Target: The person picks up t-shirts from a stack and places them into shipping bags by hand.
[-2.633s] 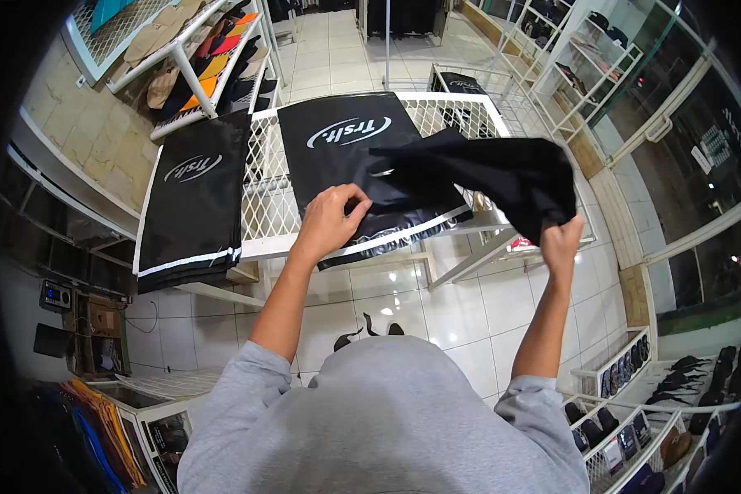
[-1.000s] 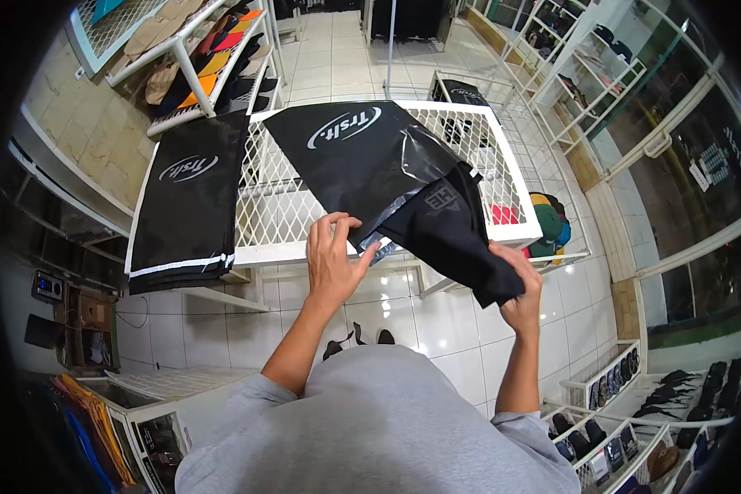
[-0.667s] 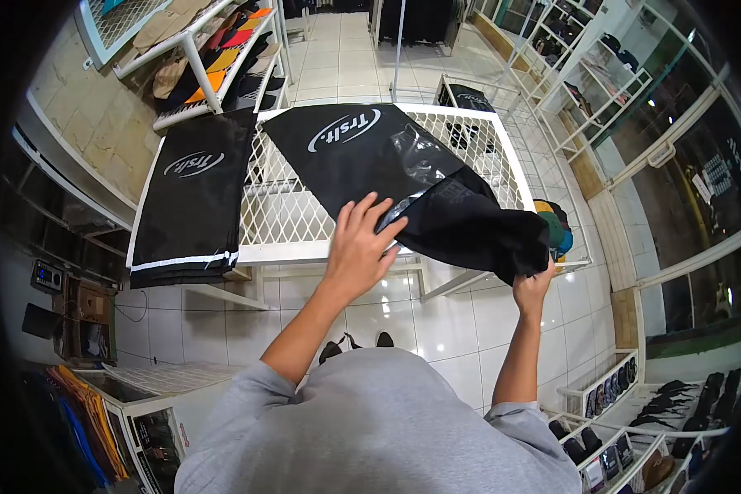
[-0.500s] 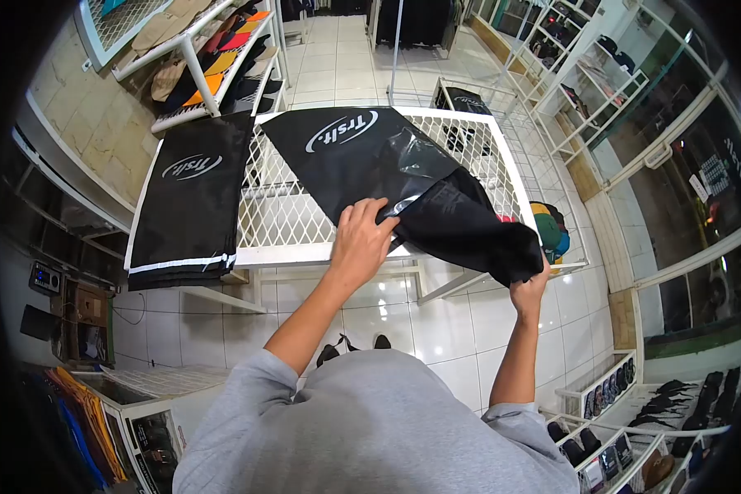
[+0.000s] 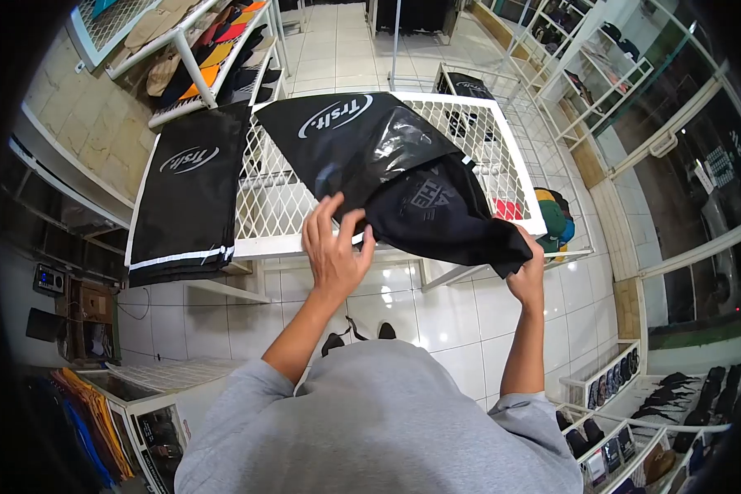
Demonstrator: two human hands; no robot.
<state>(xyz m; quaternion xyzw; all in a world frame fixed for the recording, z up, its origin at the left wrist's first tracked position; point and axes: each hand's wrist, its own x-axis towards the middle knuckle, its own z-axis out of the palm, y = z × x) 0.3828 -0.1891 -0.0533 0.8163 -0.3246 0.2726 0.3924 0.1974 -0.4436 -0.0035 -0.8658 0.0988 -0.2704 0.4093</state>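
A black plastic bag (image 5: 329,136) with a white printed logo lies slanted on the white mesh table (image 5: 263,244). Black folded fabric (image 5: 436,210) with a dark print sits partly inside the bag's mouth and sticks out toward the right front. My right hand (image 5: 528,267) grips the outer end of this fabric past the table's front edge. Beside the bag's lower left edge is my left hand (image 5: 336,251), fingers spread; whether its fingertips touch the bag is unclear. A stack of similar black bags (image 5: 185,193) lies at the table's left end.
A rack of caps (image 5: 214,62) stands behind the table on the left. Colourful caps (image 5: 552,218) sit in a wire basket right of the table. Shelves with small goods (image 5: 613,379) are at the lower right, and hanging clothes (image 5: 82,420) at the lower left.
My left hand has moved left and its fingers have spread. More of the fabric's print shows at the bag's mouth. My right hand has shifted slightly left, still holding the fabric.
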